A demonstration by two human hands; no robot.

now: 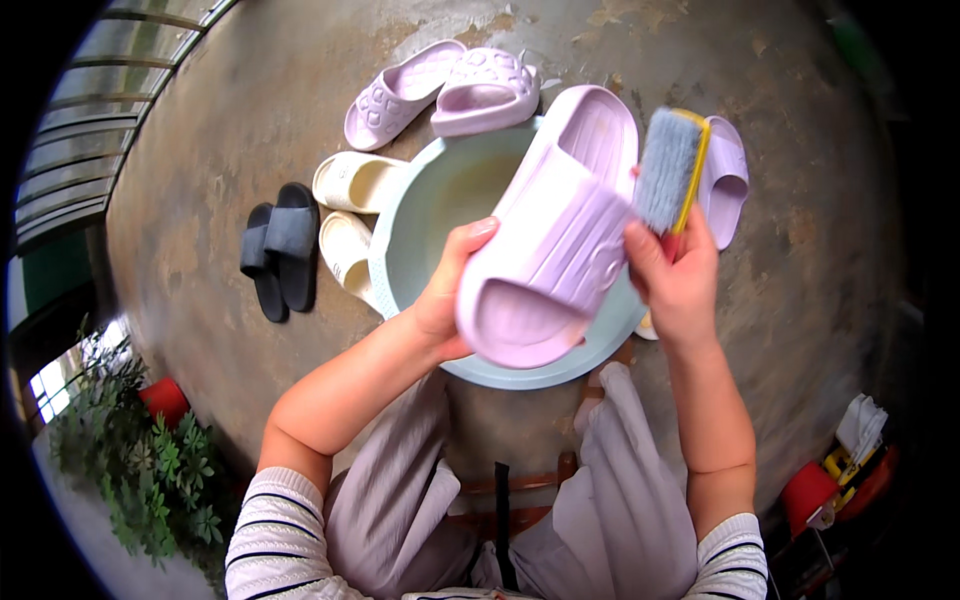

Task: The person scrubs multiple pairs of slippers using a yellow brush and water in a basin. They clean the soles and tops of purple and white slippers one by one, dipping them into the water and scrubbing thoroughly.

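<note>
Hands [446, 290] [685, 282] hold lilac slide [560, 240], brush [668, 170]; raised strap mark [607, 268] unreadable.

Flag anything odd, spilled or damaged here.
Yellowish liquid in the round pale-blue plastic basin looks cloudy rather than clear. The brown-grey concrete floor looks worn, with uneven pale blotches beyond the basin. No spill stands out.

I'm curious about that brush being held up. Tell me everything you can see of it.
The brush has a dense block of grey-blue bristles on a yellow body, which shows along its right edge, with red at the grip; the body looks like plastic. It stands nearly upright, leaning slightly right, its bristles toward the camera. The right hand grips its lower end, hiding much of it. It is just right of the held lilac slipper; whether they touch is unclear.
</note>
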